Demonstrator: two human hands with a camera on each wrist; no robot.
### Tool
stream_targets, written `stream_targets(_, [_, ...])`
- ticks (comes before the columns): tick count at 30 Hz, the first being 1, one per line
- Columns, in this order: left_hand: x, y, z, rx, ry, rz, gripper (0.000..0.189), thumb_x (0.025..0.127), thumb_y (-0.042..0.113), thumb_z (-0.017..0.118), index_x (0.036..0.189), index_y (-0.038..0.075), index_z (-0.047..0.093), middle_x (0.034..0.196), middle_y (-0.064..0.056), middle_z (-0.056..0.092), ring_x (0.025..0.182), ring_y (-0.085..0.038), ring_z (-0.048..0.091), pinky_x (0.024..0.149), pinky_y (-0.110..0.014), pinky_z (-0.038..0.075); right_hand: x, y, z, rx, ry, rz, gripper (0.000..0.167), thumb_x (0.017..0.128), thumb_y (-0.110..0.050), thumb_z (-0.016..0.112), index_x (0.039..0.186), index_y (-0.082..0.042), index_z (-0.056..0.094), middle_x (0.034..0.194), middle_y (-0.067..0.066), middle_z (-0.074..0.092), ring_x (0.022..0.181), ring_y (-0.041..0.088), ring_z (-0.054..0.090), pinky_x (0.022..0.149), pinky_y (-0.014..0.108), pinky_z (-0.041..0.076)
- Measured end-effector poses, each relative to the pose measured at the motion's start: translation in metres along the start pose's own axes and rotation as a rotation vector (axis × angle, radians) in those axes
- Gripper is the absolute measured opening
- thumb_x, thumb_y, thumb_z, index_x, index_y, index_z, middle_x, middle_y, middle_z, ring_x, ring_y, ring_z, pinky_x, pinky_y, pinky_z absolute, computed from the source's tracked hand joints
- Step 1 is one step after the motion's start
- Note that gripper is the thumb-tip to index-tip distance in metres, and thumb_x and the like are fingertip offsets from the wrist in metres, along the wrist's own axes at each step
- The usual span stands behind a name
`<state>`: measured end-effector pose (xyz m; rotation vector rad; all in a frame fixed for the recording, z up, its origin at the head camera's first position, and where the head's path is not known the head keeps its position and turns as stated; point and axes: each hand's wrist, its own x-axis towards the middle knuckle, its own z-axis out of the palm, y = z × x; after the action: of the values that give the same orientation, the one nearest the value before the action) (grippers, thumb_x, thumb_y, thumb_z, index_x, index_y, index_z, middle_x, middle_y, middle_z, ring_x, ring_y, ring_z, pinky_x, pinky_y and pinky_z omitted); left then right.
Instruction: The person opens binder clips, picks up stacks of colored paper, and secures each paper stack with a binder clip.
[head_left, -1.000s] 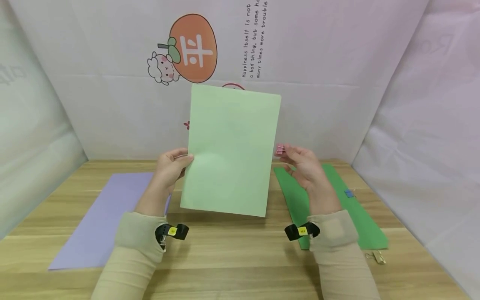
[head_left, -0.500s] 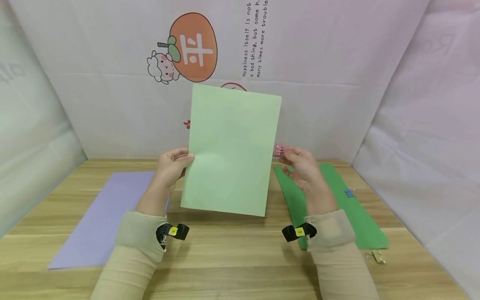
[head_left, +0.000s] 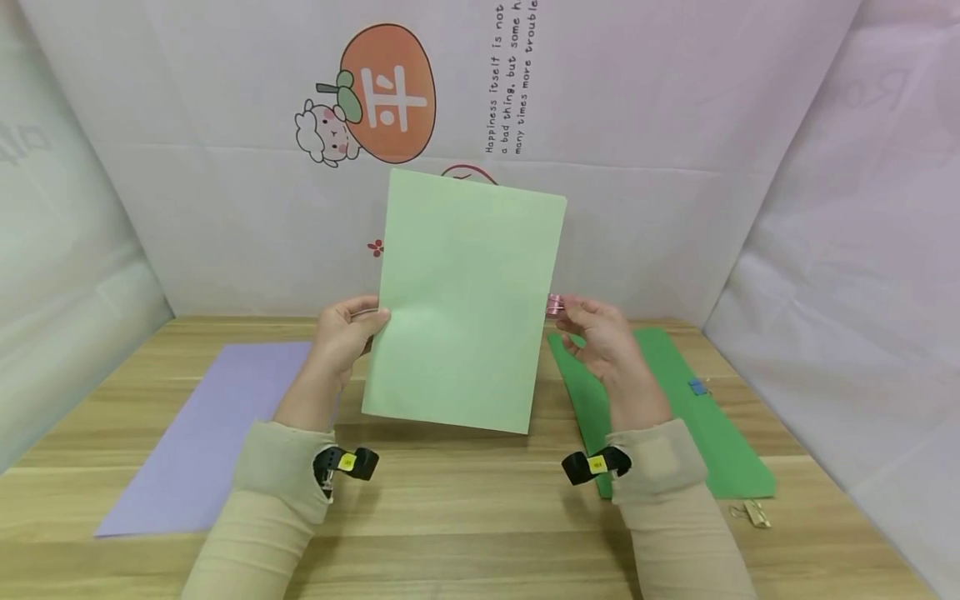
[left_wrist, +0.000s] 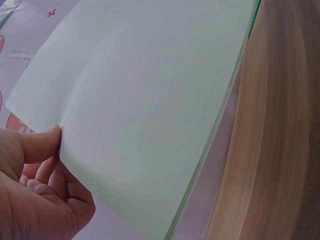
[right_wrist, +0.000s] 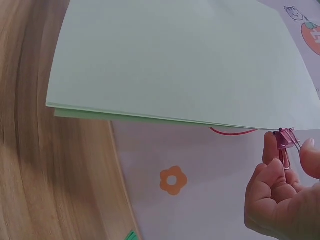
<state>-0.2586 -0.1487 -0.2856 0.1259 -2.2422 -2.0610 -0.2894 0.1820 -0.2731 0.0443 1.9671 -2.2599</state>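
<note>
A stack of light green paper point(head_left: 465, 308) is held upright above the table, slightly tilted. My left hand point(head_left: 345, 333) pinches its left edge, thumb on the near face; the left wrist view shows the sheet point(left_wrist: 135, 100) bowing at the thumb. At the opposite edge my right hand point(head_left: 603, 337) holds a pink binder clip point(head_left: 555, 305) by its wire handles. In the right wrist view the clip point(right_wrist: 285, 139) has its mouth right at the paper's edge, between thumb and fingers. Several layers show along that edge of the paper point(right_wrist: 175, 60).
Purple paper point(head_left: 187, 450) lies on the wooden table point(head_left: 450, 517) at the left. Green paper point(head_left: 720, 450) lies at the right, with a blue binder clip point(head_left: 698, 387) on its right edge. A gold binder clip point(head_left: 756, 513) lies near its front corner. White printed cloth point(head_left: 637, 125) stands behind.
My right hand has moved a little left, bringing the pink binder clip up to the paper's right edge. The paper's top has shifted slightly right while my left hand keeps its pinch.
</note>
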Motion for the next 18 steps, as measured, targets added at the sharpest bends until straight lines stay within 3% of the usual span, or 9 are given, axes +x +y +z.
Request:
stream_targets(6, [0.0004,-0.0001,0.0017,0.025,-0.001,-0.022,0.046,0.101,0.021,0.06,0.143,0.004,0.051,0.133,-0.011,0.064,0.084,0.003,0.062,0.083,-0.02,0.051,0.0,0.0007,0.0023,0.0,-0.003,0.007,0.04,0.106,-0.018,0.047,0.143,-0.005,0.047,0.095,-0.01,0.062,0.093,0.009,0.052,0.078,0.02,0.044])
stream_targets(10, [0.0002,0.0006,0.0038,0.025,-0.003,-0.021,0.048,0.101,0.02,0.059,0.145,0.005,0.049,0.142,-0.017,0.057,0.086,0.003,0.062,0.085,-0.021,0.05,0.0001,0.0019,0.0036,-0.002,-0.02,0.006,0.029,0.106,-0.019,0.048,0.131,-0.009,0.056,0.091,-0.011,0.064,0.095,0.01,0.052,0.079,0.02,0.044])
stream_targets(15, [0.0011,-0.0008,0.0046,0.013,-0.009,-0.008,0.046,0.101,0.019,0.058,0.144,0.004,0.05,0.137,-0.016,0.061,0.083,0.003,0.064,0.083,-0.02,0.052,0.0011,0.0034,0.0045,0.004,-0.04,0.003,0.015,0.105,-0.022,0.05,0.112,-0.016,0.062,0.089,-0.011,0.065,0.099,0.012,0.053,0.08,0.021,0.043])
stream_targets(18, [0.0019,-0.0016,0.0044,-0.009,-0.011,-0.009,0.043,0.101,0.018,0.059,0.141,0.003,0.052,0.118,-0.005,0.07,0.082,0.002,0.065,0.081,-0.019,0.053,0.0018,0.0046,0.0033,0.009,-0.069,-0.001,0.015,0.104,-0.025,0.051,0.104,-0.019,0.065,0.089,-0.011,0.066,0.099,0.012,0.054,0.082,0.023,0.043])
